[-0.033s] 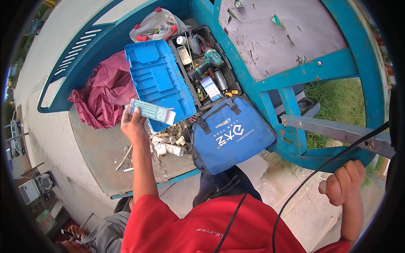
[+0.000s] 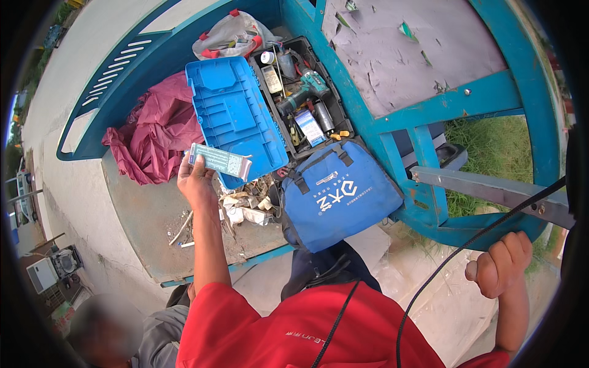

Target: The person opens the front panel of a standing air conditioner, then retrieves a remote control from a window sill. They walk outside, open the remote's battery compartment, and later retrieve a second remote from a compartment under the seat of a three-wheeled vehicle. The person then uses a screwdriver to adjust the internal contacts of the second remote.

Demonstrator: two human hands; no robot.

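My left hand grips a small pale-green and white carton between thumb and fingers, its far end flap showing. The carton is held over the near corner of a blue toolbox lid, which lies open. Beside the lid stands the black toolbox, holding a teal cordless drill, a blue-and-white box, a metal cylinder and other small items. My right hand is closed in a fist beside the curved teal frame; nothing shows in it.
A blue tool bag stands before me, next to the toolbox. Crumpled maroon cloth and a clear bag with red trim lie in the teal cart bed. Scraps litter its floor. A metal bar juts in at right; a person in grey is at lower left.
The view has shifted slightly. At lower left, the other person's head has come up into view, and their hand with a phone no longer shows. My left hand still holds the carton.
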